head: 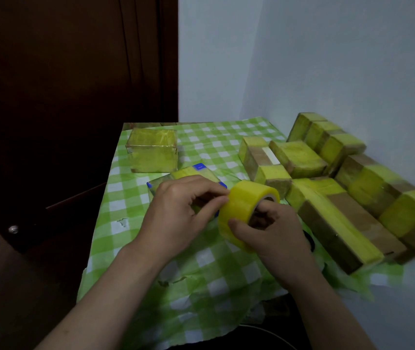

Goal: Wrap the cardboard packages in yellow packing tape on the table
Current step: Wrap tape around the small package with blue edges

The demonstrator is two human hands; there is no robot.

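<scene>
Right hand (pixel 274 231) hooks its fingers through the core of the yellow tape roll (pixel 244 210), grip clamped on the rim. Left hand (pixel 176 213) pinches the roll's outer face, probably at the loose end. Directly under and beyond the left grip, the blue-cornered package (pixel 196 173) lies on the counter (pixel 201 286), nearer that hand. Taped packages (pixel 353 198) lie right of both grips.

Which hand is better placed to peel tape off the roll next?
Left. The left hand pinches at the outer face of the tape roll, just over the blue-cornered package. The right hand grips the roll with fingers in its core, so it probably serves best steadying it.
</scene>
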